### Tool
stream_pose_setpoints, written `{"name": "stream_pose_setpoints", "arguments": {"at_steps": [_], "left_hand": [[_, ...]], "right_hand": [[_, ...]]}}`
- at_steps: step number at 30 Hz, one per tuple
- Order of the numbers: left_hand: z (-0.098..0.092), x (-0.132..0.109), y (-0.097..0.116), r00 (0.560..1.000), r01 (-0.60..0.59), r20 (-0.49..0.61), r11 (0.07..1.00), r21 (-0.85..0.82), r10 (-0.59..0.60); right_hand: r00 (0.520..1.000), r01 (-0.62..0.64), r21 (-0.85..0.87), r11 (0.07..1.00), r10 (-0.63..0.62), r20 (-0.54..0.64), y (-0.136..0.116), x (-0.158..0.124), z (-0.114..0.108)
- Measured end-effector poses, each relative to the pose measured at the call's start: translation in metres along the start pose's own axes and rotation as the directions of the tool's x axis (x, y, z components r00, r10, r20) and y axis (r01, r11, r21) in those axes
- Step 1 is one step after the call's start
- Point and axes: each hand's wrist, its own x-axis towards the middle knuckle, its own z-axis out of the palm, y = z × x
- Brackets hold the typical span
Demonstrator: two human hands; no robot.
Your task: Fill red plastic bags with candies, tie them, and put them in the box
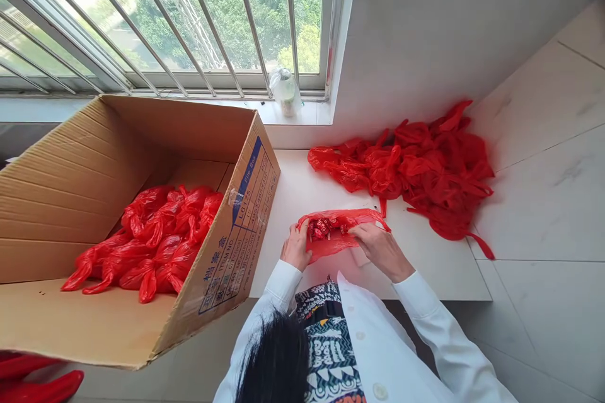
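Observation:
A thin red plastic bag [331, 247] is held with its mouth spread over the white tabletop. Inside it lie several small shiny red wrapped pieces [322, 228], which look like candies. My left hand [297, 245] grips the bag's left edge with fingers closed. At the right edge, my right hand [378, 248] pinches the plastic between thumb and fingers. Just beyond the bag, a heap of red plastic bags [425, 167] lies against the wall.
To the left stands a large open cardboard box [239, 252] with several tied red bags [161, 236] inside. The white table [454, 277] ends close to my body. On the windowsill sits a clear bag-wrapped container [285, 93]. Red material [42, 384] shows at lower left.

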Motion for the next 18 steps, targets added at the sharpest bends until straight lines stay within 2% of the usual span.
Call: {"name": "stream_pose_setpoints", "arguments": {"at_steps": [2,4,6,9,11,14,16,18], "left_hand": [[-0.001,0.0,-0.002,0.999,-0.009,-0.035,0.999,-0.032,0.008],[-0.002,0.001,-0.003,0.999,-0.007,-0.043,0.999,-0.044,0.006],[-0.002,0.002,-0.005,0.999,0.009,-0.039,0.999,-0.038,-0.011],[-0.008,0.005,-0.009,0.998,0.032,-0.059,0.999,-0.006,-0.033],[-0.017,0.006,-0.012,0.996,0.035,-0.083,0.999,0.012,-0.034],[-0.034,0.006,-0.017,0.989,0.017,-0.144,1.0,-0.002,-0.017],[-0.045,0.004,-0.02,0.978,-0.019,-0.208,1.0,-0.025,0.014],[-0.052,0.001,-0.023,0.967,-0.061,-0.249,0.998,-0.034,0.051]], "right_hand": [[0.983,-0.049,-0.034,0.998,0.042,-0.179,0.001,0.001,-0.005],[0.95,-0.169,-0.061,0.984,0.145,-0.277,0.006,0.001,-0.005],[0.927,-0.287,0.01,0.958,0.281,-0.247,0.014,0.001,-0.002],[0.897,-0.387,0.246,0.889,0.424,-0.122,0.021,0.005,0.002],[0.89,-0.345,0.476,0.809,0.444,-0.109,0.019,0.012,-0.002],[0.894,-0.154,0.797,0.585,0.426,-0.14,0.007,0.026,-0.012],[0.893,-0.056,0.884,0.464,0.42,-0.163,-0.004,0.032,-0.018],[0.889,-0.023,0.894,0.448,0.418,-0.186,-0.015,0.033,-0.019]]}}
